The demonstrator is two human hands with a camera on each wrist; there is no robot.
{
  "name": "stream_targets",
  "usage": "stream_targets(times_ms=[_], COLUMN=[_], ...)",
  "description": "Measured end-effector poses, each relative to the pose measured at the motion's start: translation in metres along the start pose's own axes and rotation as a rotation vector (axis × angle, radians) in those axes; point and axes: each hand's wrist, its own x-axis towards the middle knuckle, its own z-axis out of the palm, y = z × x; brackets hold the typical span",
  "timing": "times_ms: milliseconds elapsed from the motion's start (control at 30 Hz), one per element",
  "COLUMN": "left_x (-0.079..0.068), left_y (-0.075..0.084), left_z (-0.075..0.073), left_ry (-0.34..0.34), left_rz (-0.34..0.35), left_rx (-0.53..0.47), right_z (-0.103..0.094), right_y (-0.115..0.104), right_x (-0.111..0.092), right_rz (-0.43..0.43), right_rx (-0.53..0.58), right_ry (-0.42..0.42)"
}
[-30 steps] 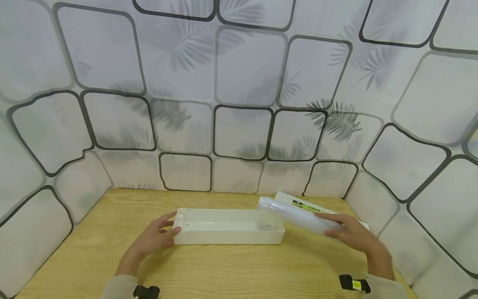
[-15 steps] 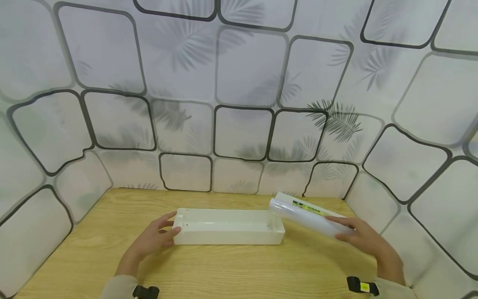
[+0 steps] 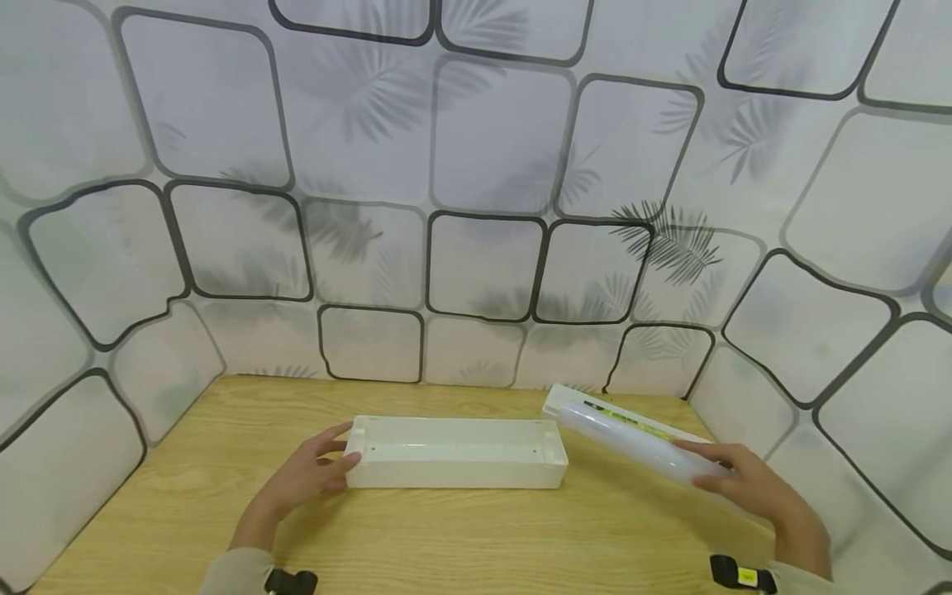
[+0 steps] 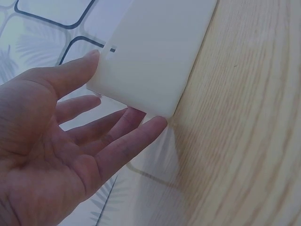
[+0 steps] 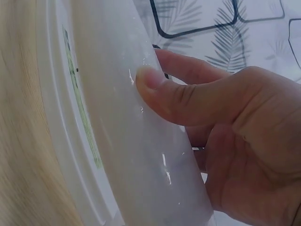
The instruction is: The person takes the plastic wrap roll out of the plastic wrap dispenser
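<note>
On the wooden table lies a long white open-topped box (image 3: 454, 473). My left hand (image 3: 307, 469) holds the box at its left end, thumb by the near corner and the other fingers along the end. In the left wrist view these fingers look only loosely bent against the box. To the right, my right hand (image 3: 744, 475) grips a roll of clear plastic film (image 3: 640, 442), thumb on top and fingers underneath. The roll slants above a white lid (image 3: 559, 398) with a green-yellow label (image 3: 632, 420), hiding much of it.
Patterned cloth walls (image 3: 483, 264) with dark outlined squares and leaf prints close off the back and both sides. The wooden table top (image 3: 446, 537) stretches in front of the box.
My right hand has carried the film roll to the right and lower, bringing it alongside the lid. The left hand and the box have stayed in place.
</note>
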Motion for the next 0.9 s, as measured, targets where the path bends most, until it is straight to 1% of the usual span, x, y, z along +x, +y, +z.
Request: stream_targets(times_ms=[133, 200, 300, 400, 600, 833, 900], left_x=[0.000, 0.000, 0.000, 0.000, 0.001, 0.000, 0.000], left_y=[0.001, 0.001, 0.001, 0.001, -0.001, 0.001, 0.001], left_z=[0.001, 0.001, 0.001, 0.001, 0.001, 0.001, 0.001], left_ry=[-0.001, -0.005, 0.000, 0.000, -0.002, -0.006, -0.006], left_rz=[-0.002, 0.002, -0.001, 0.002, 0.007, 0.007, 0.003], left_rx=[0.002, 0.003, 0.001, 0.008, 0.001, 0.000, -0.001], right_z=[-0.002, -0.002, -0.001, 0.002, 0.009, 0.018, 0.020], right_y=[0.005, 0.007, 0.011, 0.016, 0.026, 0.037, 0.039], right_x=[-0.004, -0.006, -0.009, -0.010, -0.008, -0.009, -0.010], right_rz=[0.028, 0.048, 0.051, 0.038, 0.004, -0.061, -0.071], right_rx=[0.009, 0.012, 0.010, 0.007, 0.006, 0.082, 0.085], right_ry=[-0.032, -0.040, -0.036, -0.030, -0.042, -0.034, -0.033])
